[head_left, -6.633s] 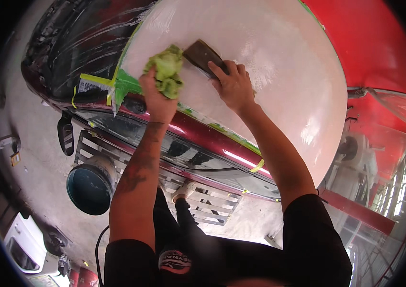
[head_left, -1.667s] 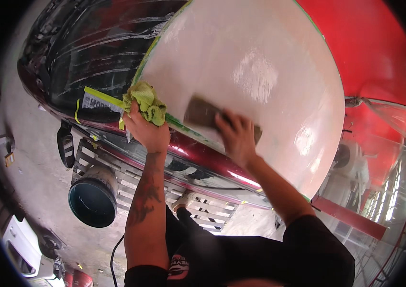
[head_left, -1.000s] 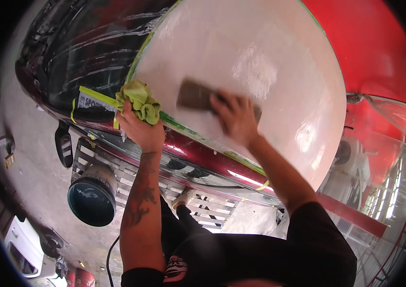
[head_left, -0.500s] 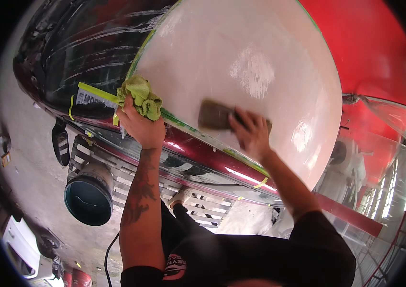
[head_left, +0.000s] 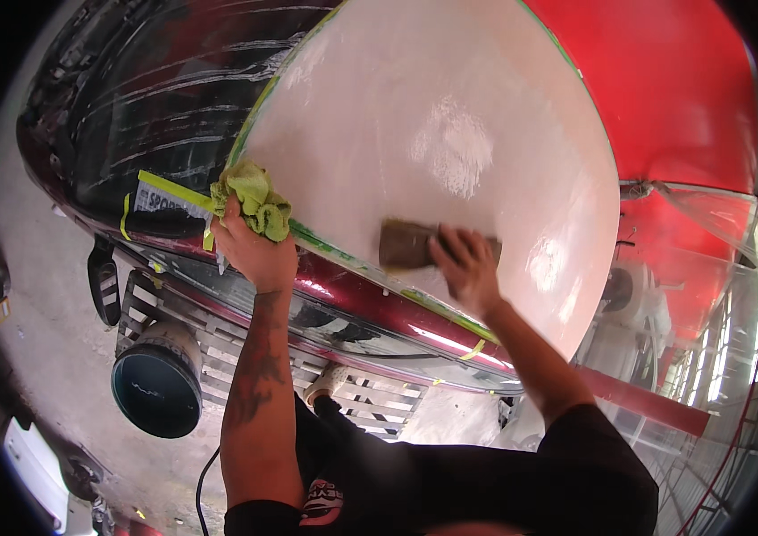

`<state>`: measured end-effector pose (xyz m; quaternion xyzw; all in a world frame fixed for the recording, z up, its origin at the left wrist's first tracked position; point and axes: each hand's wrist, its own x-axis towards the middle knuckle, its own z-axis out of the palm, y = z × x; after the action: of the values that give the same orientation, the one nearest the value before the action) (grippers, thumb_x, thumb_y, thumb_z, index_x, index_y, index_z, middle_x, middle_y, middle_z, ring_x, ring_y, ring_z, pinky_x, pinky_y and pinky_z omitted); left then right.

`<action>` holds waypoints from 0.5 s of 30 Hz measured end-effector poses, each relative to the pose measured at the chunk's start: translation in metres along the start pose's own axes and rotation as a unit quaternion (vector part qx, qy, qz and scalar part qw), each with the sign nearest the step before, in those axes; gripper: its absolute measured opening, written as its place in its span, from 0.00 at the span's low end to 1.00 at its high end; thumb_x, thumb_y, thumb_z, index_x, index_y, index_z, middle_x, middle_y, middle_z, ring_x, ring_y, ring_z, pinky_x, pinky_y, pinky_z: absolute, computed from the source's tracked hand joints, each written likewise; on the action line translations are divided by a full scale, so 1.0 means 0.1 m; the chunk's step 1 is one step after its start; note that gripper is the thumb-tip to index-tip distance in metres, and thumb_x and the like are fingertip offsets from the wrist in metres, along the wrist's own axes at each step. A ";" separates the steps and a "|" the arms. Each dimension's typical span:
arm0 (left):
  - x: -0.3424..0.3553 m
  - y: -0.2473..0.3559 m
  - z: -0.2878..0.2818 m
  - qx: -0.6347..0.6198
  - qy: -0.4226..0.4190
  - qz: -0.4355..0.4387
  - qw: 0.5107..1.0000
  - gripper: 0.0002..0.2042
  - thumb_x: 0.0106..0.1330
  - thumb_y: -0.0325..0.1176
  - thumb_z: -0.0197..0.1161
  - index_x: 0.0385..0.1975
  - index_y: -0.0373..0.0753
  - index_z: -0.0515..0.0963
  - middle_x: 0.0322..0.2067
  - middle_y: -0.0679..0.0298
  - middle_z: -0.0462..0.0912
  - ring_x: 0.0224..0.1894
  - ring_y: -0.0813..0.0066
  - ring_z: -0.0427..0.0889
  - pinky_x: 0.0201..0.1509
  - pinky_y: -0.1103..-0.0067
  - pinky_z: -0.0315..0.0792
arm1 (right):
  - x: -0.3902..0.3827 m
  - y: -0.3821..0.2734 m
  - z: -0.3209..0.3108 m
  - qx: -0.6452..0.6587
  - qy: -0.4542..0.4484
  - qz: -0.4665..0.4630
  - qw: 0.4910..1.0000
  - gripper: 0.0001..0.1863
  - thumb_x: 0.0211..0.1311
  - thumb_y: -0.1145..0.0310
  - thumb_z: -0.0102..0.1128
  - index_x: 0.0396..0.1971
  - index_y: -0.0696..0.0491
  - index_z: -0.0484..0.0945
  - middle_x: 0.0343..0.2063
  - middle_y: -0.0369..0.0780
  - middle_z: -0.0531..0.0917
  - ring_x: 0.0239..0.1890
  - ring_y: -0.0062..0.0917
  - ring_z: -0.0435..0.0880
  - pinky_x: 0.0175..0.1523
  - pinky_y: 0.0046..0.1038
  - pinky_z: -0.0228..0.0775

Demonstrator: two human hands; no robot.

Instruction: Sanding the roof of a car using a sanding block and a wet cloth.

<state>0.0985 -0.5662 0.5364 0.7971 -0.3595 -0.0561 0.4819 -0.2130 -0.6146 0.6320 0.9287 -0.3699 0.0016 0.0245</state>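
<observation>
On pale-pink panel (head_left: 522, 134), six o'clock: likely sanding, oblong brown block (head_left: 409, 245) in right grip (head_left: 468, 271), lime cloth (head_left: 252, 192) in left (head_left: 260, 256); next, press evenly.

Our left forearm (head_left: 258, 438) reaches forward almost straight, a dark tattoo (head_left: 258, 380) along it, and our left hand (head_left: 258, 256) is closed in a bunched grip at the pale panel's (head_left: 370, 107) near-left corner. Our right forearm (head_left: 535, 353) slants forward and leftward from its black sleeve (head_left: 598, 456). Our right hand (head_left: 468, 270) lies just inside the panel's near edge, back upward, fingers (head_left: 452, 241) bent in a grip.
</observation>
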 end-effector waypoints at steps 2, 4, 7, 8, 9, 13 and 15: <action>0.02 0.03 0.01 -0.007 -0.002 0.004 1.000 0.37 0.51 0.31 0.71 0.63 0.42 0.63 0.49 0.48 0.67 0.53 0.44 0.68 0.56 0.56 0.61 | 0.44 0.33 0.07 -0.082 0.017 0.017 0.996 0.32 0.56 0.71 0.61 0.64 0.49 0.70 0.63 0.45 0.72 0.53 0.46 0.75 0.60 0.46 0.67; 0.04 0.05 0.01 -0.006 -0.003 0.010 1.000 0.36 0.51 0.30 0.71 0.63 0.41 0.63 0.49 0.47 0.67 0.53 0.44 0.68 0.56 0.56 0.61 | 1.25 0.65 0.07 -0.081 0.067 0.103 0.989 0.28 0.62 0.68 0.56 0.64 0.49 0.68 0.60 0.43 0.74 0.52 0.47 0.76 0.55 0.46 0.70; 0.02 0.05 0.06 -0.015 -0.005 0.019 1.000 0.36 0.51 0.30 0.71 0.63 0.41 0.63 0.49 0.47 0.67 0.53 0.43 0.68 0.56 0.56 0.62 | 1.65 0.77 0.10 -0.062 0.132 0.124 0.982 0.25 0.63 0.69 0.55 0.62 0.48 0.69 0.59 0.41 0.74 0.50 0.46 0.76 0.54 0.45 0.70; 0.02 0.01 0.04 -0.004 -0.007 0.010 1.000 0.37 0.51 0.30 0.71 0.63 0.41 0.62 0.49 0.47 0.66 0.53 0.43 0.68 0.56 0.55 0.62 | 1.56 0.66 0.14 -0.055 0.099 0.128 0.985 0.27 0.63 0.69 0.56 0.63 0.47 0.69 0.60 0.41 0.73 0.51 0.46 0.75 0.56 0.46 0.69; 0.02 -0.02 0.03 0.006 -0.008 -0.001 1.000 0.37 0.51 0.30 0.71 0.63 0.42 0.62 0.49 0.47 0.66 0.53 0.43 0.67 0.56 0.55 0.62 | 1.43 0.53 0.16 -0.050 0.067 0.132 0.988 0.28 0.62 0.69 0.56 0.64 0.46 0.68 0.60 0.42 0.73 0.52 0.47 0.75 0.57 0.46 0.67; 0.01 -0.01 -0.02 0.030 -0.007 -0.004 1.000 0.37 0.50 0.30 0.71 0.63 0.42 0.62 0.48 0.48 0.66 0.52 0.43 0.68 0.55 0.56 0.62 | 0.15 -0.17 0.12 0.001 0.011 0.062 0.998 0.30 0.58 0.69 0.60 0.64 0.44 0.71 0.65 0.43 0.70 0.56 0.46 0.73 0.60 0.48 0.63; 0.00 0.00 0.00 0.029 -0.007 0.010 0.999 0.37 0.51 0.30 0.72 0.62 0.42 0.62 0.47 0.48 0.66 0.51 0.44 0.68 0.54 0.56 0.62 | 0.17 -0.05 0.04 0.006 0.005 0.017 1.000 0.29 0.58 0.69 0.60 0.63 0.44 0.73 0.64 0.43 0.71 0.56 0.45 0.73 0.61 0.48 0.63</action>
<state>0.0987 -0.5658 0.5362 0.8069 -0.3724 -0.0467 0.4562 -0.1976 -0.6225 0.6279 0.9223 -0.3858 0.0085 0.0205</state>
